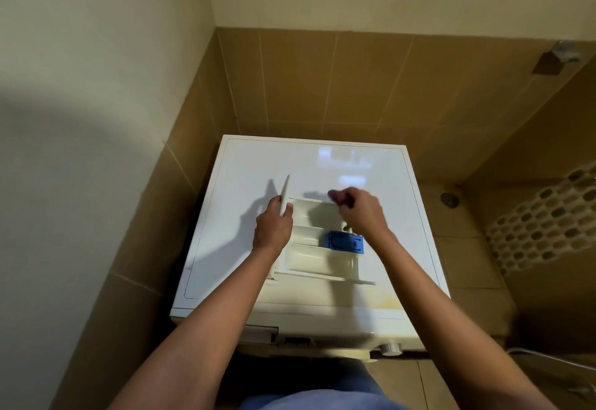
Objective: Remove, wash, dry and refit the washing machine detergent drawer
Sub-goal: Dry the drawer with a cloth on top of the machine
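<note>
Slippage is your risk: the detergent drawer appears to rest on the glossy washing machine top, centre frame, and a hard tug could skid it off. Your left hand grips its front panel. Your right hand is blurred, its grasp unclear. The drawer is cream-white and compartmented, with a blue insert.

No text, label, brand or number can be read anywhere.
</note>
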{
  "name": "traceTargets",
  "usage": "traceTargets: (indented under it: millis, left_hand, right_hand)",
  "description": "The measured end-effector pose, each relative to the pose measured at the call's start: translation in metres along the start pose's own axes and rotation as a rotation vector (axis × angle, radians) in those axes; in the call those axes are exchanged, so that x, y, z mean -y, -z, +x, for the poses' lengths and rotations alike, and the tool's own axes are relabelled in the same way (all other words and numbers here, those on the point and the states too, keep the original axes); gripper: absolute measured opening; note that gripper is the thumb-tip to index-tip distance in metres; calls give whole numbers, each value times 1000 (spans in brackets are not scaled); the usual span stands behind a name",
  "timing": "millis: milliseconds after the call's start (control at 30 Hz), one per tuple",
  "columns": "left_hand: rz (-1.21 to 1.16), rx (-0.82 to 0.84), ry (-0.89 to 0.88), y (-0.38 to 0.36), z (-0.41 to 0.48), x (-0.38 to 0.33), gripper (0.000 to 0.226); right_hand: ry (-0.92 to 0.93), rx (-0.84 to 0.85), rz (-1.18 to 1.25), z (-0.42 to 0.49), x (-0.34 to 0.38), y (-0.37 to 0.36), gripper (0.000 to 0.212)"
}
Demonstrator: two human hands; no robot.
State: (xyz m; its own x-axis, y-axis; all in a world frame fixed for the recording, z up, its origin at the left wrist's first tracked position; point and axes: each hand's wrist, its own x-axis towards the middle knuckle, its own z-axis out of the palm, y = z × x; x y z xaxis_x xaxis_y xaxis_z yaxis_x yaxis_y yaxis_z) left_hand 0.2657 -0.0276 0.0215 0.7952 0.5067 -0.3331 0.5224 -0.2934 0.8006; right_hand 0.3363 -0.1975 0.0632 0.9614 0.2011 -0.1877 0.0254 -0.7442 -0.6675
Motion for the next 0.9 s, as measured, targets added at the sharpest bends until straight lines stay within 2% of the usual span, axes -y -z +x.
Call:
traceTargets:
  millis: [67, 133, 233, 333, 400, 500, 567, 633, 700, 767, 833, 900]
  left_hand:
    - [2, -1, -7, 1, 0, 0, 39]
    - [-15, 9, -29, 1, 0, 1, 38]
    - [-40, 35, -60, 3, 0, 3, 39]
    - [-51, 38, -57, 3, 0, 3, 46]
    - [-46, 25, -57, 3, 0, 3, 49]
    - [-48, 1, -50, 1, -2, 2, 50]
    - [-29, -7, -39, 1, -2, 1, 52]
    - [-11, -8, -33, 0, -2, 1, 54]
    - [-10, -10, -38, 1, -2, 1, 55]
    - [-17, -9, -45, 1, -3, 2, 55]
    - [-32, -1, -45, 2, -3, 2, 56]
    - [-38, 8, -40, 2, -2, 2, 56]
  right_hand:
    - [64, 244, -284, -2, -3, -26, 27]
    - [105, 359, -472, -4, -2, -46, 28]
    - [52, 467, -529, 7, 12, -51, 12]
    - [85, 623, -626, 23, 35, -47, 23]
    - [147, 649, -653, 26, 49, -50, 13]
    - [180, 623, -624, 28, 61, -59, 29]
    - [186, 598, -549, 29, 55, -56, 22]
    - [130, 530, -324, 32, 38, -46, 28]
    - [27, 450, 55, 29, 20, -33, 32]
    - [-70, 294, 407, 23, 6, -26, 30]
    - [-120, -9, 530, 11, 0, -26, 21]
    - [-73, -360, 547, -2, -3, -30, 11]
